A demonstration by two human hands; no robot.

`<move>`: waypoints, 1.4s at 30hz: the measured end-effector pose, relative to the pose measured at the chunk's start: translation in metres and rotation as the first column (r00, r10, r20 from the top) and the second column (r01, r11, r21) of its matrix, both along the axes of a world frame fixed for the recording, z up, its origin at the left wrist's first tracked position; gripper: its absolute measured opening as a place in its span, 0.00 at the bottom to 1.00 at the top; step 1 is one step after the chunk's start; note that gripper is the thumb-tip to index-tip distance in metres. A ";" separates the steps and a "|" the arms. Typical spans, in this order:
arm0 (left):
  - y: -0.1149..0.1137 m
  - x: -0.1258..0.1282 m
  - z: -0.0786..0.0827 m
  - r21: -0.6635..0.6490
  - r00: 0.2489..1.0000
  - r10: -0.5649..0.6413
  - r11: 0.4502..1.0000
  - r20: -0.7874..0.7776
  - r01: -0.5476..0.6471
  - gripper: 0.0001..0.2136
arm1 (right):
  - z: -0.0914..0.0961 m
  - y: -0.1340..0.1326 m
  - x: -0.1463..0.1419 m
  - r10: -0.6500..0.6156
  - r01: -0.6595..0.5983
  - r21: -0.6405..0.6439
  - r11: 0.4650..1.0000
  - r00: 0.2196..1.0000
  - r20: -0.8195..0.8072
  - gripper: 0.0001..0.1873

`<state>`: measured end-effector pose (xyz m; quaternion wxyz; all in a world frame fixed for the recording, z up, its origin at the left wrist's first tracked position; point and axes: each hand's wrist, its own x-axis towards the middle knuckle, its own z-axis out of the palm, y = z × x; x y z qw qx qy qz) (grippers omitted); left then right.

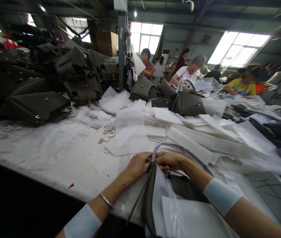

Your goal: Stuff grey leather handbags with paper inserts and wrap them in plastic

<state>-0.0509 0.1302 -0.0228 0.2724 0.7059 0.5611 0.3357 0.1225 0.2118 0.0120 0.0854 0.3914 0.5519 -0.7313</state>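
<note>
A dark olive handbag (149, 201) stands at the table's front edge, directly below my hands. Its arched handle (180, 147) is wrapped in clear plastic film. My left hand (140, 164) pinches the base of this handle from the left, fingertips closed at the joint. From the other side, my right hand (169, 161) closes on the same spot with curled fingers. A thin dark strap (137, 202) hangs down on the left of the bag. White foam sheet (188, 216) and clear plastic lie against the bag's right side. The fingertips partly hide the handle's fitting.
Dark bags (38, 104) are piled high at the left. White foam sheets (130, 132) spread across the table (80, 172), with more bags (188, 103) behind them. A post (121, 49) rises at the back. Several people work beyond, one in a yellow top (239, 86).
</note>
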 end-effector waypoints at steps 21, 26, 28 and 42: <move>-0.018 -0.008 0.017 -0.322 0.784 0.244 0.945 0.571 -0.059 0.10 | 0.023 -0.033 0.017 -0.281 0.375 0.220 0.901 0.888 -0.364 0.33; -0.020 -0.007 0.019 -0.413 0.603 0.332 0.911 0.726 -0.004 0.15 | 0.025 -0.032 0.013 -0.237 0.302 0.077 0.950 0.859 -0.453 0.38; -0.018 -0.007 0.019 -0.430 0.550 0.355 0.903 0.756 0.008 0.17 | 0.020 -0.032 0.007 -0.285 0.357 0.071 0.931 0.836 -0.468 0.31; -0.010 -0.004 0.010 -0.480 0.397 0.445 0.877 0.803 -0.012 0.22 | 0.003 -0.037 -0.029 -0.175 0.296 0.704 0.646 0.955 -0.241 0.07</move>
